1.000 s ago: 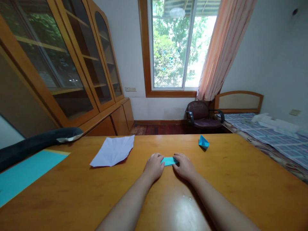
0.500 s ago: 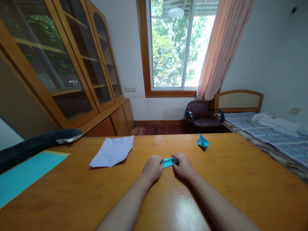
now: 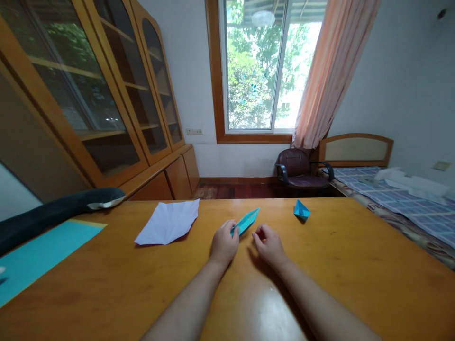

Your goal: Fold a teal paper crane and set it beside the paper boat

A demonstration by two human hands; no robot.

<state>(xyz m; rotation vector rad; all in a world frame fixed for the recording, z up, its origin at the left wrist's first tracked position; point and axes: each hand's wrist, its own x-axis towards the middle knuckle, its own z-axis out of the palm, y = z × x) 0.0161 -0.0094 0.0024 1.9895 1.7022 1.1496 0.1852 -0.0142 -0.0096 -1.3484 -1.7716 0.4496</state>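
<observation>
My left hand (image 3: 225, 244) is closed around the near end of a folded piece of blue paper (image 3: 249, 220). The paper is narrow and creased, and its free tip points up and to the right, above the table. Just to the right of it is my right hand (image 3: 269, 245), apart from the paper, with its fingers curled in and nothing seen in them. A small folded blue paper boat (image 3: 302, 211) stands on the table beyond my right hand.
On the wooden table (image 3: 341, 265) lies a creased white sheet (image 3: 170, 222), left of my hands. A flat blue sheet (image 3: 46, 258) is at the far left, near a dark curved object (image 3: 64, 206). Past the table stand a chair (image 3: 296, 168) and a bed (image 3: 401, 189).
My right hand has let go of the folded blue paper and moved slightly right. In my left hand the paper has turned, its free end now raised and pointing away.
</observation>
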